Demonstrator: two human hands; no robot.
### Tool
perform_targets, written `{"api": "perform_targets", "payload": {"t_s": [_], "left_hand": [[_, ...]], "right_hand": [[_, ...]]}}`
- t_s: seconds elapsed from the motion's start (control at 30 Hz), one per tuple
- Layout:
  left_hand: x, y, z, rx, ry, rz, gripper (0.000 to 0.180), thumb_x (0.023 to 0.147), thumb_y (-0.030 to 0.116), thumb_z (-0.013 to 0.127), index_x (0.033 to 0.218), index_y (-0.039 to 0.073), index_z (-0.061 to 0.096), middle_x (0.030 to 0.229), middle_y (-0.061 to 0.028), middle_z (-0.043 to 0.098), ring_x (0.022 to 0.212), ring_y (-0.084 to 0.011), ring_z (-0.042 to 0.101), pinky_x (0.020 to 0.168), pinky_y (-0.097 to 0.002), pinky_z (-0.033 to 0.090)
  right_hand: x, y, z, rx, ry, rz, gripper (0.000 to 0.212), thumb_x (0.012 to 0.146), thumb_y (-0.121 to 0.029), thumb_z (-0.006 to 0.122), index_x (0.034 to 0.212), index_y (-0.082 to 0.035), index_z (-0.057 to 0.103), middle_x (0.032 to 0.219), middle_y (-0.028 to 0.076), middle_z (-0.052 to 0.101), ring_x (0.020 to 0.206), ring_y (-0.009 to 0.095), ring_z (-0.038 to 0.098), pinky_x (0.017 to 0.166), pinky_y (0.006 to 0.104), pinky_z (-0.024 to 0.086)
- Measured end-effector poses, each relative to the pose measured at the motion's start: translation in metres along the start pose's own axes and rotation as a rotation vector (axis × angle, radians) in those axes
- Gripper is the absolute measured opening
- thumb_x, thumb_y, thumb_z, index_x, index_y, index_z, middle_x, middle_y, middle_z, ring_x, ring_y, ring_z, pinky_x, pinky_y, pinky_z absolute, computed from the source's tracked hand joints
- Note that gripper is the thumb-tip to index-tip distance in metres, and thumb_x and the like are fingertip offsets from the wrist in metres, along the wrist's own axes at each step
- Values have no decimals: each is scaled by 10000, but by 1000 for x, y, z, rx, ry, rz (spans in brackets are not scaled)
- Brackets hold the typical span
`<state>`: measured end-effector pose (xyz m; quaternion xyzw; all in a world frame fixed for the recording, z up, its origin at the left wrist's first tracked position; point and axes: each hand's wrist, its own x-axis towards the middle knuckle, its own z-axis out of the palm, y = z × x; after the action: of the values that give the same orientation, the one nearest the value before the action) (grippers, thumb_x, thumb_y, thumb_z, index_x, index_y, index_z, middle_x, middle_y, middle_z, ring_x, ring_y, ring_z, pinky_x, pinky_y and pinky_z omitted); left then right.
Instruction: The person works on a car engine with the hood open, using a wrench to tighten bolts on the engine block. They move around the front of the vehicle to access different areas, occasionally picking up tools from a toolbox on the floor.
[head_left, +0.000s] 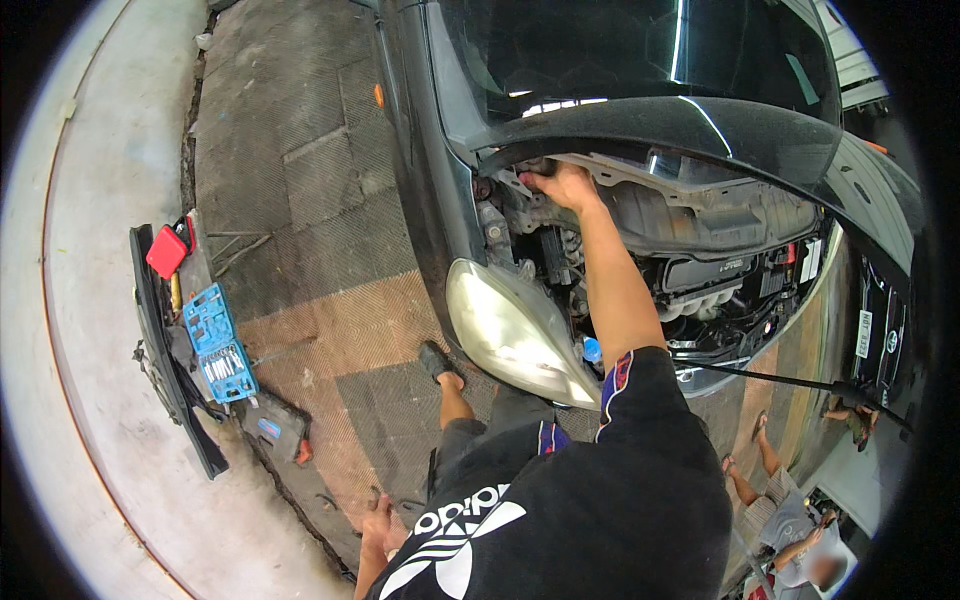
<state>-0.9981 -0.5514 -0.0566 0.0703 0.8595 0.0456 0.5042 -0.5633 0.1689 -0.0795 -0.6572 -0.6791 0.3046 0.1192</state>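
The right hand point(568, 187) is sitting inside the engine bay point(700, 225) of a dark car point(420, 190), behind the cloudy headlight point(512, 325) — partly hidden, so I cannot tell its grip. The left hand point(376, 528) is hanging above the floor point(330, 350), its grip also unclear — an open blue tool case point(208, 320) is lying farther left.

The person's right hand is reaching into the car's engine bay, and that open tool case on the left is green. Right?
Not quite: the open tool case on the left is blue, not green, as the head view shows. The right hand is indeed reaching into the car's engine bay.
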Motion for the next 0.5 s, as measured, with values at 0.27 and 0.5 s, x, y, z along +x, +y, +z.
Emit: {"api": "perform_targets", "payload": {"t_s": [0.27, 0.5], "left_hand": [[-12, 29, 0, -25, 14, -51, 550, 1016, 467, 570, 902, -60, 678, 808, -65, 631, 733, -177, 542, 681, -339, 445], [-15, 8, 5, -78, -3, -8, 620, 999, 542, 569, 865, -56, 667, 778, -76, 619, 729, -180, 538, 670, -361, 438]], "right_hand": [[2, -2, 18, -129, 243, -81, 799, 778, -637, 762, 1341, -90, 616, 1342, 223, 628, 1273, 404, 567, 1080, 456, 441], [1, -5, 0, 5, 33, -44, 640, 824, -510, 783, 1304, -116, 633, 1357, 201, 620, 1282, 384, 562, 1069, 447, 434]]}}
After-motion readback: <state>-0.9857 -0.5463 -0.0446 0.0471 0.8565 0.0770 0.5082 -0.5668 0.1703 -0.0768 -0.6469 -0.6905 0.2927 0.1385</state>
